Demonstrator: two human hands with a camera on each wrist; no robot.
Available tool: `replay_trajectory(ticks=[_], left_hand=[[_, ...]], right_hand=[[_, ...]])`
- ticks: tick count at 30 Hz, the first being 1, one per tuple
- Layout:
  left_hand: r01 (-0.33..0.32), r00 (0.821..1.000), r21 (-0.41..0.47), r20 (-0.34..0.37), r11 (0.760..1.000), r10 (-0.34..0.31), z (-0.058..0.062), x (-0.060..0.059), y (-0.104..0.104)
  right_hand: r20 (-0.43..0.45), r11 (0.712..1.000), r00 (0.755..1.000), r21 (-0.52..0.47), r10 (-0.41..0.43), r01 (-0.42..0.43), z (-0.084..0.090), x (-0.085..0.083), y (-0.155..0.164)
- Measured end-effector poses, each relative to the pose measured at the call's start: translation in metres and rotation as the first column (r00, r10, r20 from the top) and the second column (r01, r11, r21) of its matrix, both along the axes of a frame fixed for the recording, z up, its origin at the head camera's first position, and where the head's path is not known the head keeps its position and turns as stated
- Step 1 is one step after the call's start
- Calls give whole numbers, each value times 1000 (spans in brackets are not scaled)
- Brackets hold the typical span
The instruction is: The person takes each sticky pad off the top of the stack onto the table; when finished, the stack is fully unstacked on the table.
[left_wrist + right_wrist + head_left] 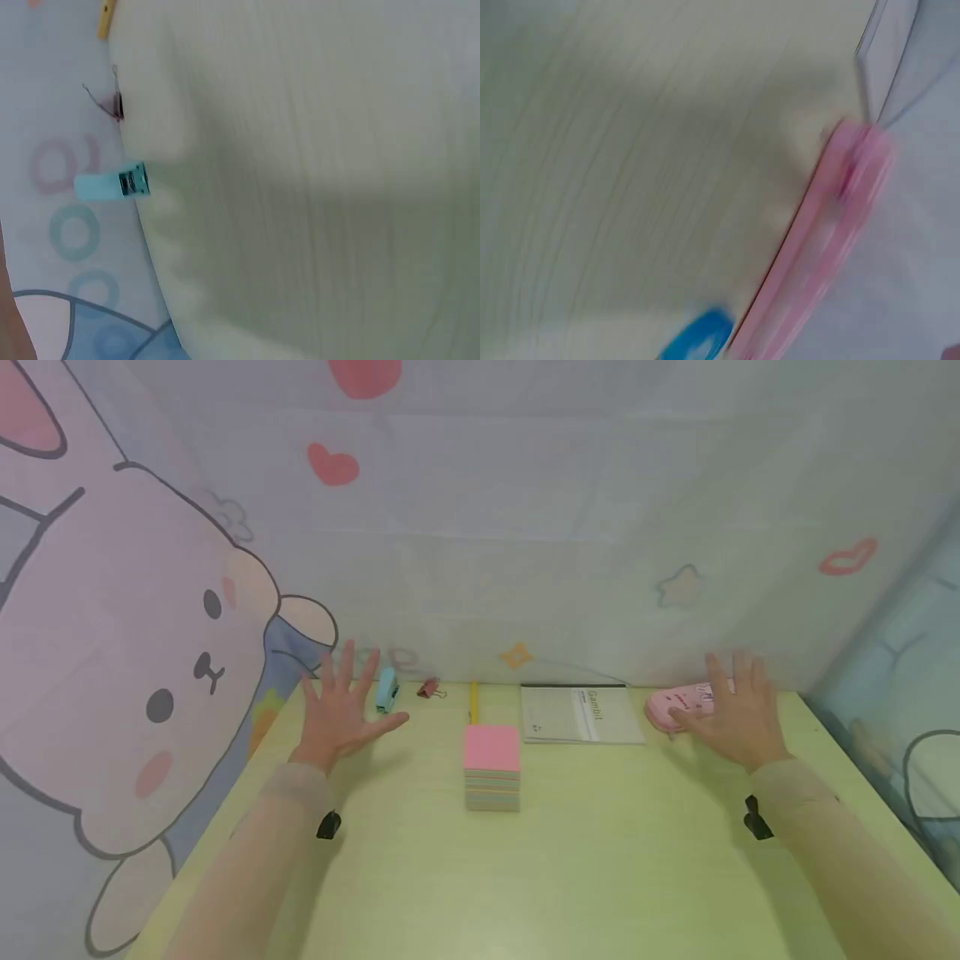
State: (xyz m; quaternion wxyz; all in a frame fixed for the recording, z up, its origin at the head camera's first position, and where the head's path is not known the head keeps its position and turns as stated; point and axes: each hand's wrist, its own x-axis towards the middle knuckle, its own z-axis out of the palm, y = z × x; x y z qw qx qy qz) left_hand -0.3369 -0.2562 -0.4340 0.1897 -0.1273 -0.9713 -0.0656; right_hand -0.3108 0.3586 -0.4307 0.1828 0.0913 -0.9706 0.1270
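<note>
My left hand (337, 718) is raised above the left side of the table, fingers straight and spread, holding nothing. Nearest to it is a light-blue stapler (387, 690), which shows whole in the left wrist view (112, 184). A reddish binder clip (430, 688) lies to the stapler's right. Over on the right, my right hand (738, 718) is also spread and empty. It partly covers a pink pencil case (671, 706) in the head view. Beside that case, the right wrist view shows part of a blue object (701, 336) of unclear kind.
A block of coloured sticky notes (491, 749), pink on top, stands mid-table. Behind it lies a slim yellow object (473, 700). A notebook marked Gambit (555, 714) is at the back edge. A printed curtain (480, 527) hangs behind the table (480, 885).
</note>
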Motion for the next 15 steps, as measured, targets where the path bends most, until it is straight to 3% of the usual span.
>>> replay_trajectory(ticks=[3,6,8,10,13,15], left_hand=[[53,996,111,62,992,-60,-3,10,7],[125,982,252,109,960,-157,-4,23,18],[175,959,373,143,911,-243,-3,33,29],[229,927,489,155,842,-342,-4,41,43],[262,870,614,184,745,-458,-5,54,66],[276,834,654,201,705,-513,-5,59,81]], right_hand=[[47,988,991,-94,126,-121,-2,6,-27],[65,966,970,-128,233,-224,-7,11,-64],[82,947,950,-138,303,-290,-9,16,-90],[108,917,918,-172,381,-360,-8,23,-118],[144,846,848,-263,510,-464,-1,35,-159],[161,798,799,-309,580,-517,5,41,-183]])
